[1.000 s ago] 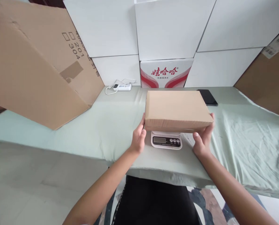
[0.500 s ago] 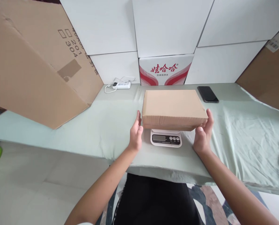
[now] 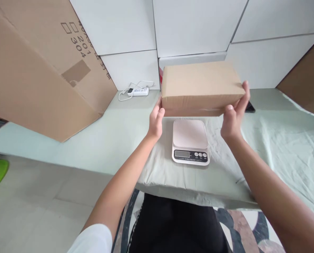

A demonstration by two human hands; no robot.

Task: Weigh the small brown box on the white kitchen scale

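Observation:
A flat brown cardboard box [image 3: 200, 84] hangs in the air above the table, held between both of my hands. My left hand [image 3: 156, 121] grips its left end and my right hand [image 3: 234, 114] grips its right end. Below and in front of the box, a small white kitchen scale [image 3: 190, 141] sits on the pale green cloth [image 3: 125, 130], its platform bare and its display facing me.
A large brown carton [image 3: 38, 66] leans at the left. White boxes [image 3: 125, 28] are stacked along the back. A white power strip with cable [image 3: 138, 91] lies by them. A dark phone [image 3: 250, 107] peeks out behind my right hand. Another brown carton [image 3: 307, 84] stands at the right.
The box rested on the scale with my hands loose beside it half a second ago. Now both hands grip it and it has risen off the scale, away from me.

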